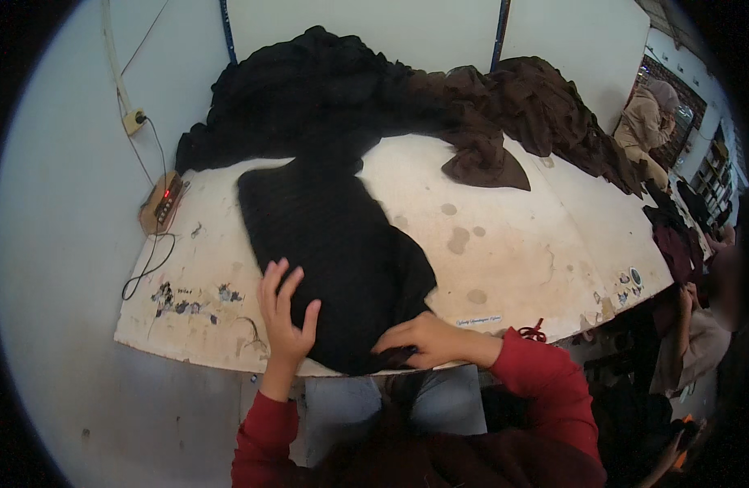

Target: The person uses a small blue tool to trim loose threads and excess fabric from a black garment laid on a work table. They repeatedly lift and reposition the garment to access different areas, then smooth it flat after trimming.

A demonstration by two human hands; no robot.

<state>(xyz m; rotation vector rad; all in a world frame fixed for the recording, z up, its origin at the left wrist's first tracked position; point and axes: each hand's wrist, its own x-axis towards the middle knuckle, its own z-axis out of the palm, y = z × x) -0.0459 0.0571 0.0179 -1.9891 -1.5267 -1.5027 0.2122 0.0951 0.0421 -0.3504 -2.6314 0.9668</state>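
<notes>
A length of black cloth [325, 244] lies on the pale worktable [504, 236] and runs from the far black heap to the table's near edge. My left hand [286, 321] rests with fingers spread at the cloth's near left edge, fingertips on the fabric. At the near right corner my right hand [419, 337] has its fingers curled onto the cloth and pinches its edge, where a dark fold shows under the fingertips. Part of the right fingertips is hidden by the fabric.
Behind lie a big heap of black cloth [309, 98] and a heap of dark brown cloth [537, 106]. A small brown box with a red display [161, 203] and a cable stands at the left edge. Other people [646, 122] sit at the right.
</notes>
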